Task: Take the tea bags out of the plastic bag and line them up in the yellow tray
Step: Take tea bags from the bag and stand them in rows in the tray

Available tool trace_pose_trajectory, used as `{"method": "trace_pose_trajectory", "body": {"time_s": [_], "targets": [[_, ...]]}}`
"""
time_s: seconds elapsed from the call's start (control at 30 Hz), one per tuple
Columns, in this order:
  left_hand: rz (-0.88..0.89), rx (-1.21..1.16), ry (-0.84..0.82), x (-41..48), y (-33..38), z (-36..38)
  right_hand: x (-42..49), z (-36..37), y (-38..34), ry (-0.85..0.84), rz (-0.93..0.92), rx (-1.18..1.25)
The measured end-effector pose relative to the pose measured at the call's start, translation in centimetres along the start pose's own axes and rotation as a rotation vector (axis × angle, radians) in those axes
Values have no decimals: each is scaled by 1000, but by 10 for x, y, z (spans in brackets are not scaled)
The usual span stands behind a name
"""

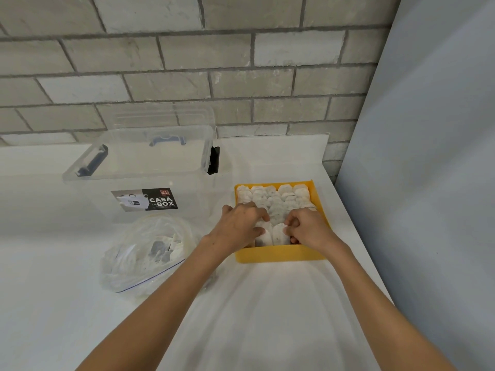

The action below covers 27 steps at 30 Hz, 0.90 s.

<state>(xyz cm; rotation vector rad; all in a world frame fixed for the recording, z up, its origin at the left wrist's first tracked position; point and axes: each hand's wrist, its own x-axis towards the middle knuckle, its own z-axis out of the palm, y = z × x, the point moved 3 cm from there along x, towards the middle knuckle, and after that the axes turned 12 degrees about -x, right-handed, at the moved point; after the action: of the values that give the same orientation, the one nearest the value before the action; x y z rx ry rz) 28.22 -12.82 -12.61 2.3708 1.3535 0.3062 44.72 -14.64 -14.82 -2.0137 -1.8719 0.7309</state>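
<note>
1. Tea bags (pixel 271 235): the nearest ones stand on edge at the front of the yellow tray (pixel 278 255), between my two hands, and packed rows fill the tray behind them. I judge them light, soft and easily torn, so they are best pinched gently by their flat sides.
2. Left hand (pixel 238 223): fingers curled, with the thumb pinching the front tea bags from the left.
3. Right hand (pixel 308 227): fingers curled, gripping the same group from the right.
4. Plastic bag (pixel 128 266): lies on the table (pixel 267 311) left of the tray, apart from it, with more tea bags inside.
5. Clear storage box (pixel 139 167): stands behind the plastic bag and is labelled CASA BOX.
</note>
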Motion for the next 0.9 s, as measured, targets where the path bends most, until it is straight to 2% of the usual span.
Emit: {"method": "trace_pose_trajectory", "body": {"time_s": [0.3, 0.43, 0.6, 0.67, 0.9], "targets": [[45, -148, 142, -8, 3, -21, -13, -28, -10, 150, -55, -45], [83, -288, 229, -20, 0, -37, -17, -41, -31, 185, -147, -34], [42, -396, 343, -50, -18, -64, -19, -45, -61, 234, -240, -32], [17, -408, 356, -63, -30, -72, -11, -43, -62, 239, -224, -105], [-42, -434, 299, -89, -59, -77, 5, -2, -21, 51, 27, -483]]}}
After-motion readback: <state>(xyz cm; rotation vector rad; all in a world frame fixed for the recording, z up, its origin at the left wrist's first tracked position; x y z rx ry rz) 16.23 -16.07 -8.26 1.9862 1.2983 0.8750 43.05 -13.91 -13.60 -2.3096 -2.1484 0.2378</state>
